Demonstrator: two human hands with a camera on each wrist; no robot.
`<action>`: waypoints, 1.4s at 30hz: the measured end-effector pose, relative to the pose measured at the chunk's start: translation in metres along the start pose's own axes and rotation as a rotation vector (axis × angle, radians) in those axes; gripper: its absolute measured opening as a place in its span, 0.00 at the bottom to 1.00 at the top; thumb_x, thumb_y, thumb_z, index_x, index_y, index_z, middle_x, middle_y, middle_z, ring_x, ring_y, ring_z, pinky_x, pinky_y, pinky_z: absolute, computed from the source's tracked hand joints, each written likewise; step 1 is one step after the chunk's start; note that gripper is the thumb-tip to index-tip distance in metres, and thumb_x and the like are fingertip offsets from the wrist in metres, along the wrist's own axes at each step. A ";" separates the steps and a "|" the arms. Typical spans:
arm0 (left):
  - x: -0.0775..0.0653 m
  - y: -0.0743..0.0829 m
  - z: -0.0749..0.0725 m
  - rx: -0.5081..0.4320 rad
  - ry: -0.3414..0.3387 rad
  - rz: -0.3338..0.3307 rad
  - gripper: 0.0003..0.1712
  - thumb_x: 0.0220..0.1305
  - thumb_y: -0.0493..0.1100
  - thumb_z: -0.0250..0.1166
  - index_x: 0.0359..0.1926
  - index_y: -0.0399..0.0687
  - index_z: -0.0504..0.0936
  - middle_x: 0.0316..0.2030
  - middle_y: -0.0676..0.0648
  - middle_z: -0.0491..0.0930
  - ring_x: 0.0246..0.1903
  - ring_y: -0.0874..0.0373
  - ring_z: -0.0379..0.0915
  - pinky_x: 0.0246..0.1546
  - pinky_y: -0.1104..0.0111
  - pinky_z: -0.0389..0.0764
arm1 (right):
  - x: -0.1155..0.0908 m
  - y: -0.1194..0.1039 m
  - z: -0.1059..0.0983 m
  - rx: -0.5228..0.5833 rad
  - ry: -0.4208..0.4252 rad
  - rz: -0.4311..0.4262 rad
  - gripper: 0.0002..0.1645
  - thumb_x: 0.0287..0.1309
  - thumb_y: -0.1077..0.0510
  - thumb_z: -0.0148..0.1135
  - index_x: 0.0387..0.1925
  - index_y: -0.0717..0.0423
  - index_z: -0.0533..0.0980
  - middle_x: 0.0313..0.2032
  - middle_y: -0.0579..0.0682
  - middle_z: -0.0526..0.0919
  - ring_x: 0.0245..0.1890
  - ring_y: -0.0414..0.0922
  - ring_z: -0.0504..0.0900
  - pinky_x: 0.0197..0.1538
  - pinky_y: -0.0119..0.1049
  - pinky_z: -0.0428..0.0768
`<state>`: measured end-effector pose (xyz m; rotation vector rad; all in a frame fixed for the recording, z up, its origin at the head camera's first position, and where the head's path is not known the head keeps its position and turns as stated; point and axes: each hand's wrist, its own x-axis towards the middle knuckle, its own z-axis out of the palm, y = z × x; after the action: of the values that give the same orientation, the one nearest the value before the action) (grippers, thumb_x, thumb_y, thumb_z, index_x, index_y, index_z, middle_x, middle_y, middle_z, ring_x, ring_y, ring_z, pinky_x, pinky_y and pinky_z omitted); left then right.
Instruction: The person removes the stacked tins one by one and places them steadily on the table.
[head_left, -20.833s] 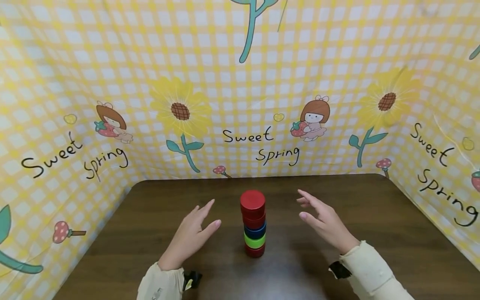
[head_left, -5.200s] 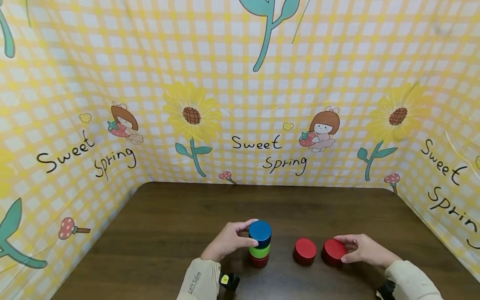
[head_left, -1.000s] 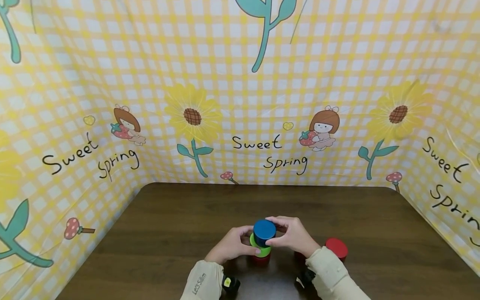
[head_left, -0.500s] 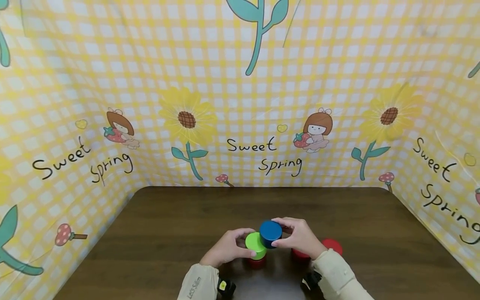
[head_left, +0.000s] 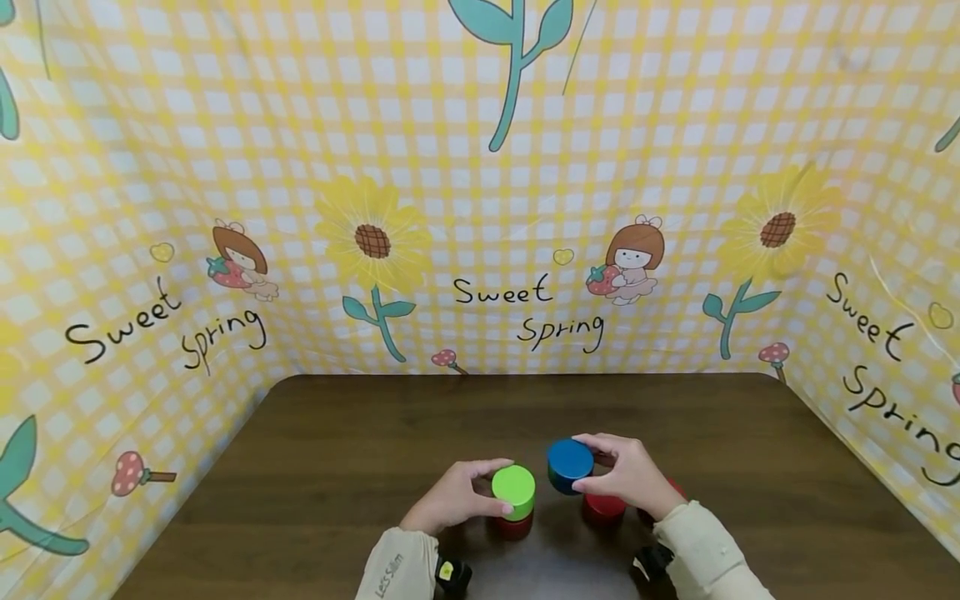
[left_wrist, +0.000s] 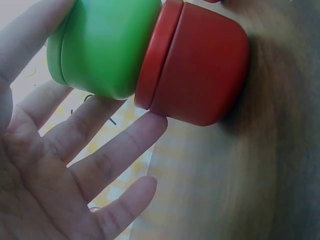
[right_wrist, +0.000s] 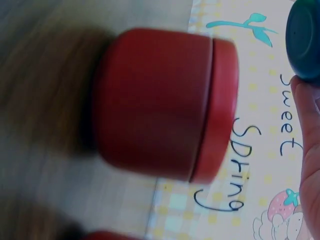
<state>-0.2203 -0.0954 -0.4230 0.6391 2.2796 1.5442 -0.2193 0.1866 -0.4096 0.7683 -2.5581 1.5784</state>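
Observation:
My left hand (head_left: 456, 502) grips a light green round lidded tin (head_left: 513, 490) between thumb and fingers. That tin sits on top of a red tin (head_left: 513, 528), and in the left wrist view a fingertip touches the red tin's (left_wrist: 202, 65) lid edge. To the right, my right hand (head_left: 633, 477) pinches a blue tin (head_left: 570, 463) by its side, held above the table. Only part of the blue tin (right_wrist: 304, 42) shows in the right wrist view. Just below that hand another red tin (head_left: 603, 510) stands upright on the table.
A further red tin (head_left: 677, 488) is mostly hidden behind the right hand and sleeve. The dark wooden table (head_left: 360, 425) has rounded far corners. Yellow checked cloth (head_left: 480, 217) with printed flowers surrounds it on the back and sides.
My right hand has lifted the blue tin off the green one and carried it right, uncovering the green lid. The left hand stays at the green tin. Earlier, all the tins stood in one stack.

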 end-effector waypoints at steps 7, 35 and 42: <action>0.002 0.000 -0.002 0.008 0.005 0.003 0.35 0.53 0.37 0.73 0.62 0.37 0.73 0.44 0.45 0.82 0.39 0.60 0.77 0.38 0.70 0.78 | -0.009 0.003 -0.016 -0.034 0.030 0.017 0.34 0.49 0.55 0.74 0.55 0.68 0.74 0.52 0.65 0.78 0.48 0.56 0.80 0.49 0.42 0.79; 0.003 -0.001 -0.001 0.020 -0.001 -0.004 0.34 0.52 0.36 0.74 0.62 0.37 0.74 0.42 0.48 0.81 0.40 0.59 0.76 0.41 0.68 0.76 | -0.050 0.015 -0.060 -0.142 0.160 0.059 0.32 0.46 0.63 0.74 0.54 0.72 0.74 0.50 0.70 0.78 0.42 0.39 0.83 0.42 0.35 0.82; 0.004 -0.005 0.000 0.054 0.007 0.014 0.35 0.51 0.37 0.74 0.61 0.37 0.74 0.42 0.49 0.81 0.42 0.59 0.74 0.43 0.67 0.74 | -0.062 0.021 -0.072 -0.171 0.202 0.051 0.31 0.45 0.66 0.74 0.53 0.74 0.74 0.49 0.72 0.77 0.40 0.26 0.78 0.39 0.24 0.79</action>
<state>-0.2245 -0.0953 -0.4272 0.6656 2.3345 1.4976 -0.1896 0.2798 -0.4102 0.5044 -2.5403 1.3494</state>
